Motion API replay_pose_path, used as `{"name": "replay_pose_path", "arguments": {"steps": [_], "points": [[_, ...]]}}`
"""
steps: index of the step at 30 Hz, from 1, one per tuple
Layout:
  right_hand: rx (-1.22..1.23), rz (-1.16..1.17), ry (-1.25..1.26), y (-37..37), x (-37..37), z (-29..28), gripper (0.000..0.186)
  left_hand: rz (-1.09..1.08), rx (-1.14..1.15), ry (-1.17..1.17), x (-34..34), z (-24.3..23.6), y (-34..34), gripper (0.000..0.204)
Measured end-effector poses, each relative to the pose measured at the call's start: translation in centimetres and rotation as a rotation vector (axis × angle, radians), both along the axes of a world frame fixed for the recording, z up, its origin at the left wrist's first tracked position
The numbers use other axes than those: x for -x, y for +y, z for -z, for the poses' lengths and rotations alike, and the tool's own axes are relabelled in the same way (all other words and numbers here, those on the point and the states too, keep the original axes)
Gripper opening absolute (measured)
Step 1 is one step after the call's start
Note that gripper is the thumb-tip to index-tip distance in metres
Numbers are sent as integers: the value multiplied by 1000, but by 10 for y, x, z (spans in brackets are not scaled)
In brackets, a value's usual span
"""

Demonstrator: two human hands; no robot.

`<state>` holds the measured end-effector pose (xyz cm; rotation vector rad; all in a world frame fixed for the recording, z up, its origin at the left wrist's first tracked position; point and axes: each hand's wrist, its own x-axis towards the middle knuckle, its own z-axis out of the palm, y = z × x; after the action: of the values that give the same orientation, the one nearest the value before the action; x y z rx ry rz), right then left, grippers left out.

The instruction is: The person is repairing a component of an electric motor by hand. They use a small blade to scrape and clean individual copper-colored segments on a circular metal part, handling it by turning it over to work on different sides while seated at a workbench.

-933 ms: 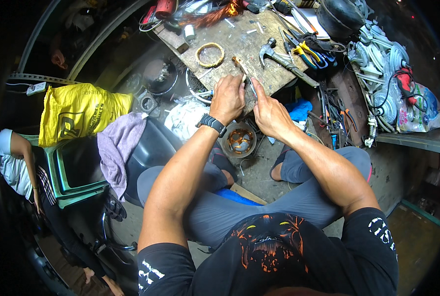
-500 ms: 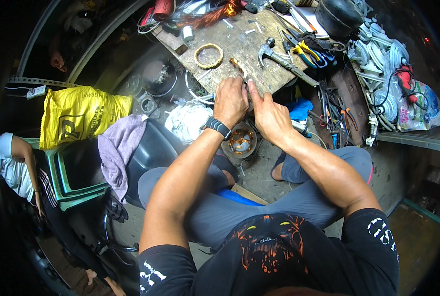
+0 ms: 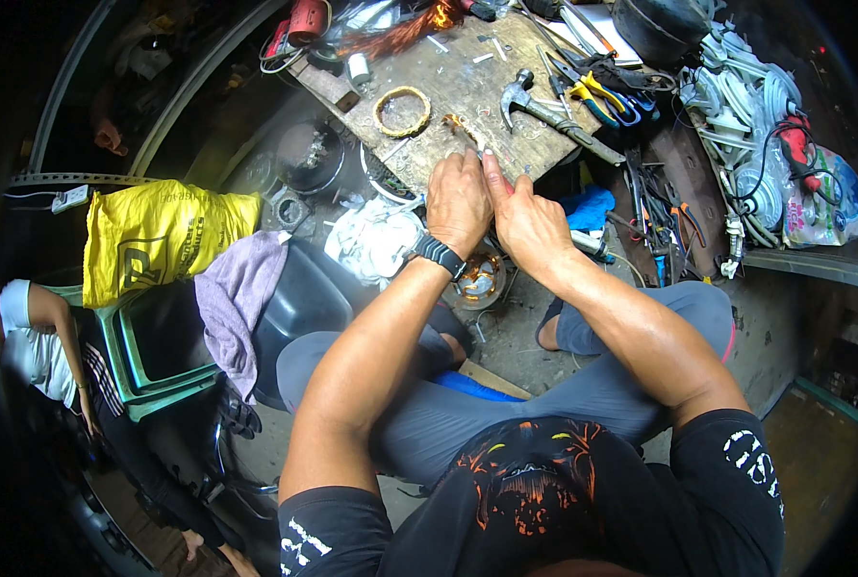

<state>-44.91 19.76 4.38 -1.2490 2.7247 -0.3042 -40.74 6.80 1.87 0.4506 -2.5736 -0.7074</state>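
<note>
My left hand point(image 3: 460, 200), with a watch on its wrist, is closed at the near edge of the wooden worktop point(image 3: 419, 159). My right hand point(image 3: 527, 226) presses close beside it, its index finger stretched forward and the other fingers curled. A bit of red shows by the right fingers; what either hand grips is hidden. Just beyond the fingertips lies a small copper-coloured piece point(image 3: 462, 129). Farther left on the board is a yellowish wound ring point(image 3: 402, 112). Below my hands sits a round motor part with copper windings point(image 3: 480, 279).
A claw hammer point(image 3: 549, 113) and yellow-blue pliers point(image 3: 602, 100) lie at the board's right. Copper wire point(image 3: 405, 40) is heaped at the far side. White fan parts point(image 3: 751, 115) fill the right. A yellow bag point(image 3: 164, 236) and purple towel point(image 3: 239, 298) are left, near a seated person point(image 3: 49, 337).
My left hand and forearm have shifted slightly right, and the wrist is turned a little. The right hand stays nearly in place. The whole view has shifted slightly.
</note>
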Motion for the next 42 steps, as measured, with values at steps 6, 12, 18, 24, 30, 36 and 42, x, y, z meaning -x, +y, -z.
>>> {"name": "replay_pose_path", "arguments": {"steps": [6,12,18,24,30,36,42], "points": [[-42,8,-80,3,-5,-12,64,5,46,-51,-1,0,-2,29],[-47,10,-102,4,3,-8,71,21,24,-97,3,-5,3,32],[6,4,-144,3,13,-13,72,6,58,-49,9,-3,5,33],[-43,15,-194,7,9,-24,71,14,71,-61,10,-2,2,31],[-18,22,-181,8,10,-21,65,24,74,-89,13,-4,5,27],[22,25,-233,12,15,-22,62,24,90,-112,14,-4,8,28],[30,3,-251,14,16,-21,76,13,85,-124,14,-2,5,31]]}}
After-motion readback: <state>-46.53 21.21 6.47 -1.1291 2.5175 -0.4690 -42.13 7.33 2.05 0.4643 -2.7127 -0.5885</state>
